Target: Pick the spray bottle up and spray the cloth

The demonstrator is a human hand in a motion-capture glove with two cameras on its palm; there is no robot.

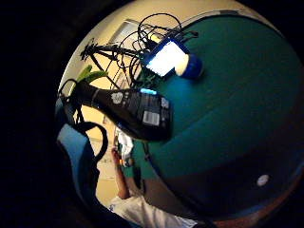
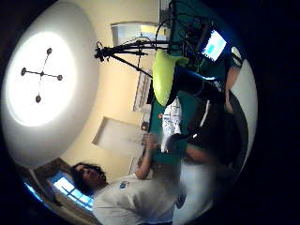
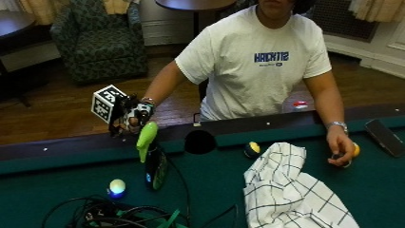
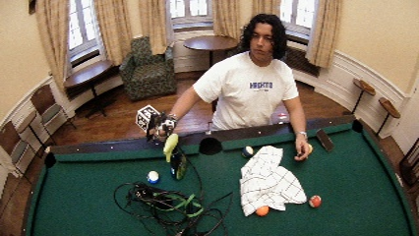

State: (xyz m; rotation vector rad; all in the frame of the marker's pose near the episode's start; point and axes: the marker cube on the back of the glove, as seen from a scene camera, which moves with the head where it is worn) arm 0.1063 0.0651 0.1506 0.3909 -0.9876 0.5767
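Cables (image 3: 120,213) are seen at the lower left of the outside view, with the checked cloth (image 3: 291,190) spread at lower right on the green tabletop (image 3: 208,185). Left of centre, the spray bottle (image 3: 154,164) stands upright, its green head just below the gloved right hand (image 3: 133,116); whether the fingers are curled cannot be told. In the little-finger palm view, the bottle's dark body fills the centre.

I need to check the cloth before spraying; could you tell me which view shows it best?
The outside view: the checked cloth lies crumpled on the green table. The wide outside view shows it whole but smaller; both palm views barely show it.
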